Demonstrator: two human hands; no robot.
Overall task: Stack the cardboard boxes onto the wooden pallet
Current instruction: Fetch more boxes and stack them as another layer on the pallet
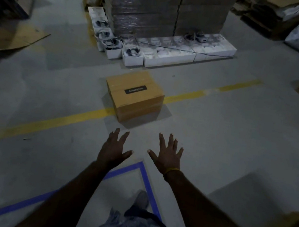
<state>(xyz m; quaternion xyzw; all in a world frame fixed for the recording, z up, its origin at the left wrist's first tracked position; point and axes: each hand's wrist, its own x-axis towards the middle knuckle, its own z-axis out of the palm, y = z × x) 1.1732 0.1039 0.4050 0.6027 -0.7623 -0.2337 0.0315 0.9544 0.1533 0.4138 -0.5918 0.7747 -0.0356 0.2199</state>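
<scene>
On the floor's yellow line (65, 120) — a cardboard box (135, 95) awaits pickup.
Left hand (115, 149) and right hand (167, 157) spread empty — next, grip its sides.

Tan cardboard box (135, 95) with black label (135, 89), yellow floor line (46, 122), blue tape outline (147, 184), white trays (171, 53), grey floor (236, 133), yellow wristband (170, 170).

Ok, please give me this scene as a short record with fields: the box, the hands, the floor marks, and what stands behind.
box: closed brown cardboard box with a black label, on the grey floor, across the yellow floor line
left hand: open, fingers spread, short of the box
right hand: open, fingers spread, holds nothing
floor mark near feet: blue tape corner
behind: wrapped stack of cartons, row of white trays
pallet: cannot tell
</scene>
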